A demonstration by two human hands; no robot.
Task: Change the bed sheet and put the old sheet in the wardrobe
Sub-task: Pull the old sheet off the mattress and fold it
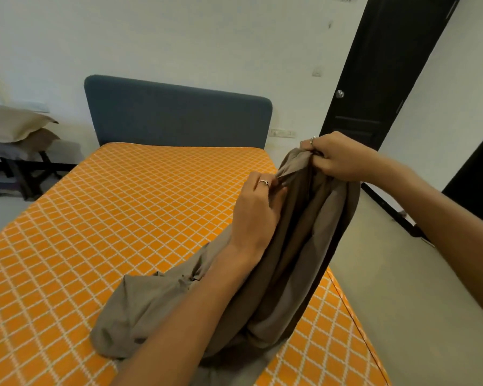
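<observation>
A taupe-brown sheet (299, 246) hangs bunched from both my hands over the near right corner of the bed, and its lower part lies crumpled on the mattress. My left hand (258, 207) pinches the sheet's upper edge. My right hand (338, 157), a little higher and to the right, grips the same edge. The mattress (129, 213) is bare, orange with a white diamond grid. A blue-grey headboard (176, 115) stands at its far end against the white wall.
Beige pillows (14, 126) are stacked on a dark stand at the far left. A dark door (374, 79) with a round knob stands at the right, with pale floor (402, 288) beside the bed. Another dark panel (480, 176) shows at the far right edge.
</observation>
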